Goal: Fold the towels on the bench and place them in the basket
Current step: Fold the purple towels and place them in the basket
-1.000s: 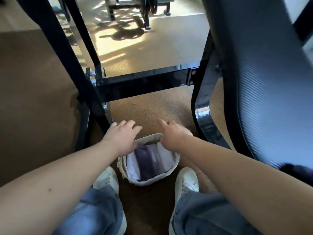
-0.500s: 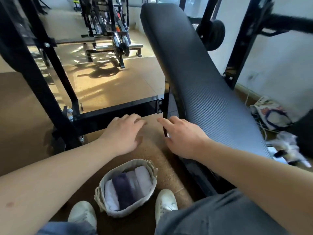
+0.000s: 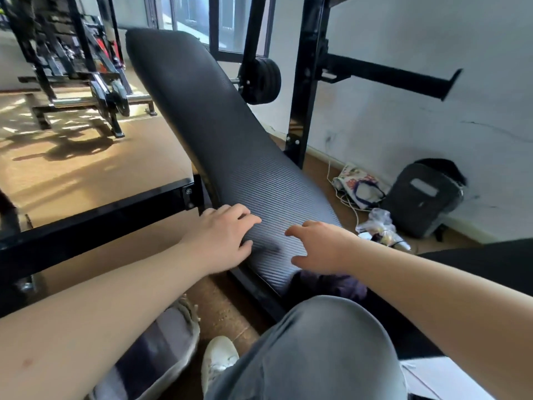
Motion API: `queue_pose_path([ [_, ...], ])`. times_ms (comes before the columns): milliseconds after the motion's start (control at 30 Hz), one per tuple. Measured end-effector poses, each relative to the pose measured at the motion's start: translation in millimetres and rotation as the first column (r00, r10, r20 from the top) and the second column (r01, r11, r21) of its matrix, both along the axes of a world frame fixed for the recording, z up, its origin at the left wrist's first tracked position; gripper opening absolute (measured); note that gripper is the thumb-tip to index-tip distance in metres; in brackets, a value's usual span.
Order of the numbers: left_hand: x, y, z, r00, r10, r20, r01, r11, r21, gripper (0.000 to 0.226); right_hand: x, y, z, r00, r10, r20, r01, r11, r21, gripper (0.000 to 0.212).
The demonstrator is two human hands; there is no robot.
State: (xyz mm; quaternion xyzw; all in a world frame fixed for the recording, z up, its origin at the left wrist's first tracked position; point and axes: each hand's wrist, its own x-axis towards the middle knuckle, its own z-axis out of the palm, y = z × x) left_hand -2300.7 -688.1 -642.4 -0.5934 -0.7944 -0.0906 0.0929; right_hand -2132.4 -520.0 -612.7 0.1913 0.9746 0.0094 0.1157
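Note:
The black ribbed bench pad (image 3: 219,134) slopes up and away from me. Over its near end hover both hands with nothing in them: my left hand (image 3: 222,238) at the pad's left edge, my right hand (image 3: 320,246) just right of it, fingers loosely spread. A dark purple towel (image 3: 331,282) lies crumpled at the foot of the pad, partly hidden under my right wrist and knee. The woven basket (image 3: 173,333) stands on the floor at lower left, mostly covered by my left forearm, with folded white and purple towels inside.
A black steel frame bar (image 3: 95,217) crosses left of the bench. A rack upright (image 3: 302,111) with a weight plate stands behind. By the wall lie a dark backpack (image 3: 421,197), a patterned bag, cables and a plastic bag. My white shoe (image 3: 219,359) is beside the basket.
My view swung up and to the right from the basket to the bench. Both hands lifted away from the basket rim and moved over the pad's near end.

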Motion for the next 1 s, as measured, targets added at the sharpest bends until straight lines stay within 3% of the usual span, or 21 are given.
queue_pose_path([
  [300,24.5,25.1,-7.1,0.994,-0.099,0.041,0.102,0.993,-0.061,0.054,37.5,20.3,-1.4,0.935,-0.191,0.3,0.22,0.974,-0.064,0.089],
  [400,24.6,27.1,-7.4,0.992,-0.106,0.065,0.111,0.99,-0.081,0.054,34.5,17.1,3.7,0.903,-0.194,0.383,0.243,0.967,-0.082,0.079],
  [533,25.2,27.8,-9.6,0.986,-0.128,0.105,0.136,0.987,-0.081,0.053,32.6,14.1,3.5,0.903,-0.161,0.398,0.229,0.965,-0.129,0.049],
  [633,28.6,27.9,-13.2,0.971,-0.135,0.199,0.148,0.987,-0.053,0.052,27.6,11.7,3.9,0.949,-0.156,0.275,0.203,0.968,-0.151,0.043],
  [700,32.5,30.4,-14.1,0.917,-0.116,0.38,0.127,0.992,-0.003,0.057,21.6,10.3,6.3,0.982,-0.166,0.095,0.181,0.966,-0.187,0.046],
  [833,31.9,35.9,-7.6,0.662,-0.037,0.748,0.02,0.999,0.032,0.077,11.4,5.4,16.6,0.946,-0.19,-0.261,0.097,0.938,-0.333,0.055],
  [1000,24.0,35.3,-1.9,0.583,-0.07,0.809,-0.158,0.968,0.197,0.073,2.8,-2.2,18.3,0.907,-0.223,-0.356,0.042,0.891,-0.452,0.05],
])
